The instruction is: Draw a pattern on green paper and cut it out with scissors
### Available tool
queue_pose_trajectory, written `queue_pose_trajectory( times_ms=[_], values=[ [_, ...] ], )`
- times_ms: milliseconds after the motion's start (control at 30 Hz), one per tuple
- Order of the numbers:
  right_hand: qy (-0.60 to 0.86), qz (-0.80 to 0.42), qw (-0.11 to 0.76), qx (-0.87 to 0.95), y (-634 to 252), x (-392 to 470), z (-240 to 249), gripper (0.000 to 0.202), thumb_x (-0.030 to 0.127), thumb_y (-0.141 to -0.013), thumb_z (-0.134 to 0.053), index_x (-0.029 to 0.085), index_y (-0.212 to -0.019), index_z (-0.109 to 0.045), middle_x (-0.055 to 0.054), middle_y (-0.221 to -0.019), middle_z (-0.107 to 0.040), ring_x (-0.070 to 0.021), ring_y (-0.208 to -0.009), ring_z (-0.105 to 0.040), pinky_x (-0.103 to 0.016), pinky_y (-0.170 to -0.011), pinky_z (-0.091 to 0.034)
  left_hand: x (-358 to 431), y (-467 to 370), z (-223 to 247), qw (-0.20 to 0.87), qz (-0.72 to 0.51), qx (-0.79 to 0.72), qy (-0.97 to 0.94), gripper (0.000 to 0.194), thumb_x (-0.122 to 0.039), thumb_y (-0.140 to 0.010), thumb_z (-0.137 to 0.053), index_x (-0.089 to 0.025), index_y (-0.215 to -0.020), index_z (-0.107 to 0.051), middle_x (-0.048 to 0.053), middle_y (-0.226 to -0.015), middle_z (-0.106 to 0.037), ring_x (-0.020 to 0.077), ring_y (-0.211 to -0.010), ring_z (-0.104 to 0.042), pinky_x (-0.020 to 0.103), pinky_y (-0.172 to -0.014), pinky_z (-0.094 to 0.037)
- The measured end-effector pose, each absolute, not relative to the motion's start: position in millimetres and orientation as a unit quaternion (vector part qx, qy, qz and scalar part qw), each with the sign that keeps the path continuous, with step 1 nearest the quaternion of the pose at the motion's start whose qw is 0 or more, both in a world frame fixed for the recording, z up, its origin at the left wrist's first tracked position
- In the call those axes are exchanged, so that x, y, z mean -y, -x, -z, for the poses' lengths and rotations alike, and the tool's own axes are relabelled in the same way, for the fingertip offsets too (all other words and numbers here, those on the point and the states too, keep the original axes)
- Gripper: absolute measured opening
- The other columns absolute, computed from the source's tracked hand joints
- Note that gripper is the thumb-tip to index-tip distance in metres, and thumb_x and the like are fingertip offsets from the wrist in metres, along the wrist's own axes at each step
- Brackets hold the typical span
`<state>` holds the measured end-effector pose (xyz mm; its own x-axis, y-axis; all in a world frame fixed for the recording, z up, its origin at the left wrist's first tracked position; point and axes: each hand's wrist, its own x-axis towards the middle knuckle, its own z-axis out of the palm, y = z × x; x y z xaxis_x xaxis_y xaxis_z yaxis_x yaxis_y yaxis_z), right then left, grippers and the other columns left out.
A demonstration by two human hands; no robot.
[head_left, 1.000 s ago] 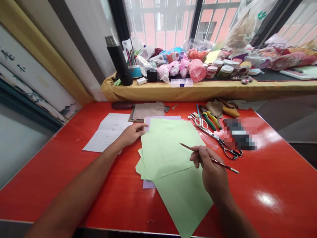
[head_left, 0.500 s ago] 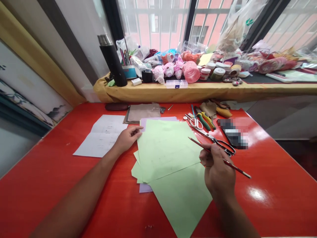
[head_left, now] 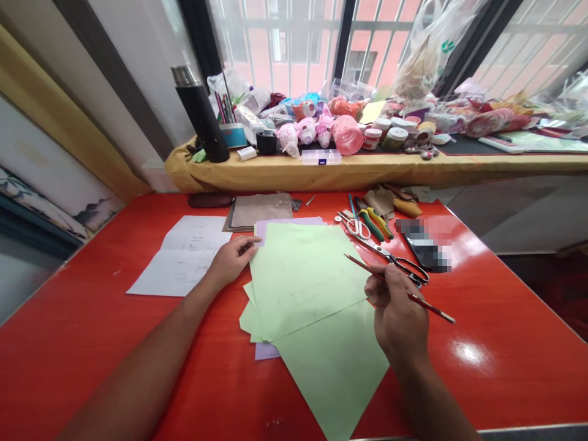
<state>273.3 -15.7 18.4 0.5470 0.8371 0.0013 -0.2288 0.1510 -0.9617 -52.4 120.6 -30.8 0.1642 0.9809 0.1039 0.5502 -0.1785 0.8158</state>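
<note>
Green paper sheets (head_left: 307,275) with faint pencil marks lie overlapping at the middle of the red table, a purple sheet (head_left: 267,351) showing beneath them. My left hand (head_left: 233,260) rests at the stack's upper left edge, fingertips on the paper, nothing held. A dark red pencil (head_left: 434,309) is in my right hand (head_left: 402,309), its fingers closed around it over the right side of the sheets. The pencil's tip points left, over the green paper. A white sheet with small drawings (head_left: 184,257) lies left of my left hand.
Scissors (head_left: 411,269), green-yellow pliers (head_left: 372,225) and a phone, partly blurred out (head_left: 422,245), lie right of the papers. Brown sheets (head_left: 261,211) and a dark case (head_left: 210,200) are behind. A black flask (head_left: 202,119) and several jars stand on the sill (head_left: 275,177).
The whole view has shifted slightly, so the table and sill items appear a little further left. Both hands keep nearly the same places over the papers.
</note>
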Motion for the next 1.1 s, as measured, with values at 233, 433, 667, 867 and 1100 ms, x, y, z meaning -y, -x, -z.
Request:
queue_pose_trajectory(
  times_ms=[233,433,667,867,1100],
  values=[
    [0.528,-0.390,0.693,0.298,-272.7,15.9,-17.4,0.037,0.057,-0.093,-0.081,0.020,-0.090,-0.083,0.000,-0.065,-0.064,-0.0148,-0.059,-0.050,-0.029,-0.056,-0.038,-121.7,55.0,34.8,0.320,-0.332,-0.555,-0.693,0.042,-0.050,-0.097,-0.064,-0.025,-0.127,-0.080,0.004,-0.100,-0.074,0.0230,-0.087,-0.066,0.036,-0.082,-0.052],
    [0.530,-0.390,0.695,0.288,-271.6,16.3,-20.3,0.038,0.058,-0.092,-0.083,0.020,-0.089,-0.083,0.000,-0.064,-0.064,-0.0151,-0.059,-0.051,-0.029,-0.056,-0.039,-121.7,55.2,33.8,0.314,-0.330,-0.555,-0.696,0.041,-0.050,-0.098,-0.064,-0.024,-0.126,-0.080,0.005,-0.102,-0.076,0.0233,-0.089,-0.067,0.036,-0.083,-0.053],
    [0.532,-0.393,0.687,0.301,-271.4,16.6,-21.4,0.039,0.058,-0.093,-0.081,0.020,-0.089,-0.082,-0.001,-0.063,-0.064,-0.0150,-0.058,-0.051,-0.029,-0.055,-0.040,-121.2,54.8,32.8,0.312,-0.326,-0.556,-0.698,0.041,-0.050,-0.098,-0.064,-0.024,-0.126,-0.080,0.005,-0.101,-0.077,0.0235,-0.088,-0.068,0.036,-0.081,-0.054],
    [0.532,-0.394,0.682,0.310,-271.7,17.1,-18.9,0.038,0.057,-0.096,-0.079,0.020,-0.089,-0.082,0.000,-0.064,-0.064,-0.0148,-0.058,-0.052,-0.029,-0.055,-0.043,-119.9,52.8,29.9,0.314,-0.324,-0.558,-0.696,0.042,-0.051,-0.097,-0.065,-0.023,-0.125,-0.081,0.005,-0.099,-0.076,0.0231,-0.086,-0.067,0.035,-0.079,-0.053],
    [0.537,-0.397,0.672,0.321,-271.2,18.0,-18.9,0.037,0.056,-0.098,-0.076,0.020,-0.090,-0.082,-0.001,-0.064,-0.064,-0.0157,-0.057,-0.052,-0.030,-0.054,-0.042,-120.1,53.1,30.4,0.314,-0.320,-0.558,-0.699,0.041,-0.049,-0.097,-0.065,-0.024,-0.124,-0.080,0.005,-0.097,-0.074,0.0228,-0.085,-0.065,0.035,-0.076,-0.051]
  ],
)
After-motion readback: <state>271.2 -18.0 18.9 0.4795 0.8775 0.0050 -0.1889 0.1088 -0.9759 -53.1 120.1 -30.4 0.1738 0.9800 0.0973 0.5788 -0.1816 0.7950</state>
